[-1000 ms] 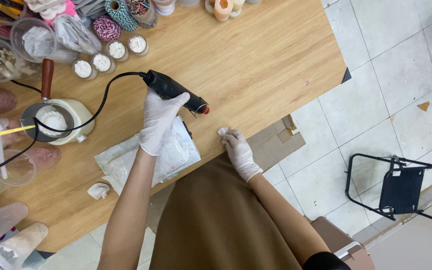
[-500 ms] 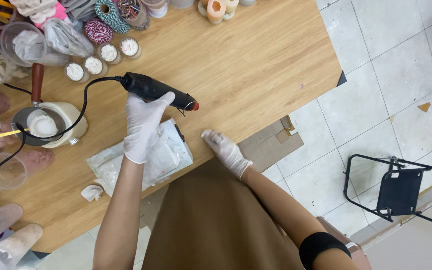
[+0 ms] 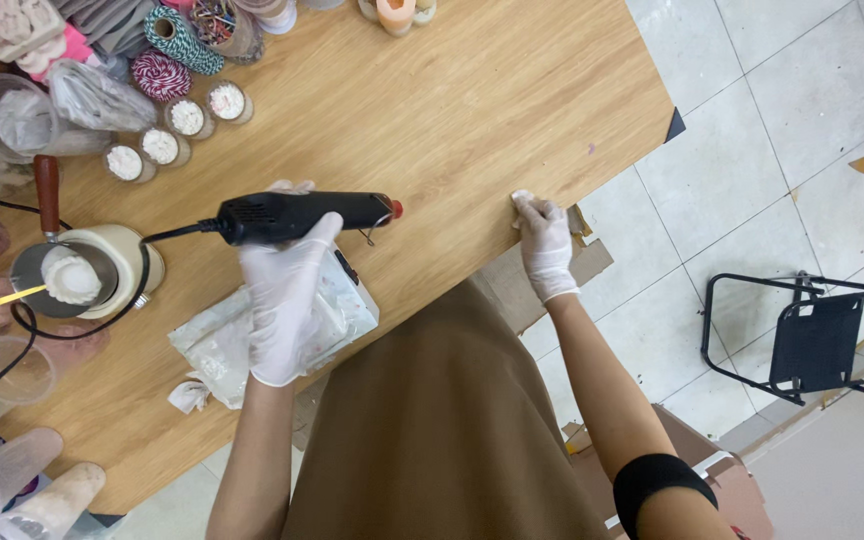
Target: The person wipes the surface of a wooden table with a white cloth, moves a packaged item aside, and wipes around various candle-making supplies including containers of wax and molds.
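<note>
The left hand [image 3: 287, 290], gloved in white, grips a black glue gun [image 3: 297, 215] around its body, nozzle pointing toward the table's right edge. Compared with a moment ago the gun sits higher off the wooden table [image 3: 472, 110] and more level, and its cord trails back toward the left edge, past a cream-coloured melting pot [image 3: 92, 270] with white wax in it.

The right hand [image 3: 544, 240], also gloved, has slid out along the near edge toward the table's right corner. Its fingers are pinched narrowly on a small white scrap [image 3: 522, 197] pressed against the wood right at the edge; a second ago that hand was closer to the person's body and nearer the gun's tip. So the two hands have drawn well apart, and I judge the gun is idle for now while the scrap gets handled.

Beneath the left forearm a clear plastic bag [image 3: 222, 345] of white stuff lies at the near edge. Four small wax-filled cups [image 3: 177, 135] line up toward the far left corner, beside twine spools [image 3: 162, 75].
</note>
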